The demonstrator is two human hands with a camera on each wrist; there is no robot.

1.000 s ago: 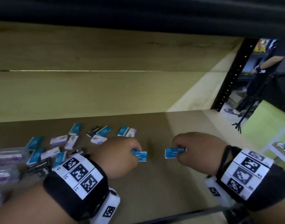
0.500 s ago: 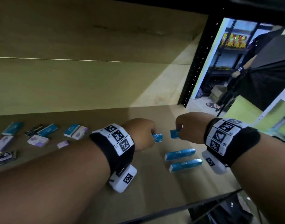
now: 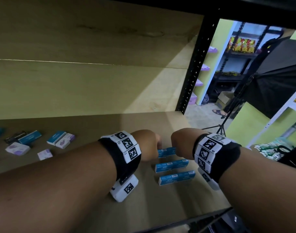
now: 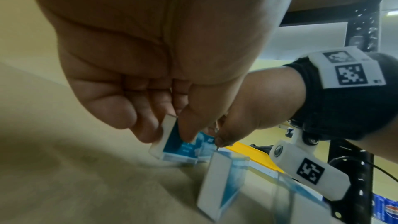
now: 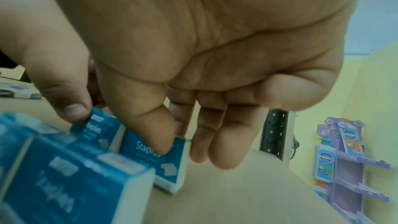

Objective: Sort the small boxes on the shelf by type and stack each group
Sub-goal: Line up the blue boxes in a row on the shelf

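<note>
My left hand (image 3: 149, 146) pinches a small blue staples box (image 4: 172, 144) between thumb and fingers. My right hand (image 3: 181, 145) pinches a second blue staples box (image 5: 150, 157) the same way. The two boxes meet end to end as one blue strip (image 3: 166, 152) between my hands, low on the brown shelf board (image 3: 93, 128). Just in front lie two more rows of blue boxes (image 3: 171, 165) (image 3: 176, 177). In the right wrist view my left thumb sits on its box (image 5: 101, 129), next to the right hand (image 5: 183, 142).
Loose purple boxes (image 3: 18, 148), blue boxes (image 3: 56, 137) and a dark one (image 3: 14, 137) are scattered at the left of the shelf. The black shelf upright (image 3: 194, 68) stands at the right rear. Beyond it are a tripod (image 3: 219, 128) and other racks.
Both hands moved right along the shelf and came together. The two held boxes, earlier apart, now touch end to end behind the two blue rows.
</note>
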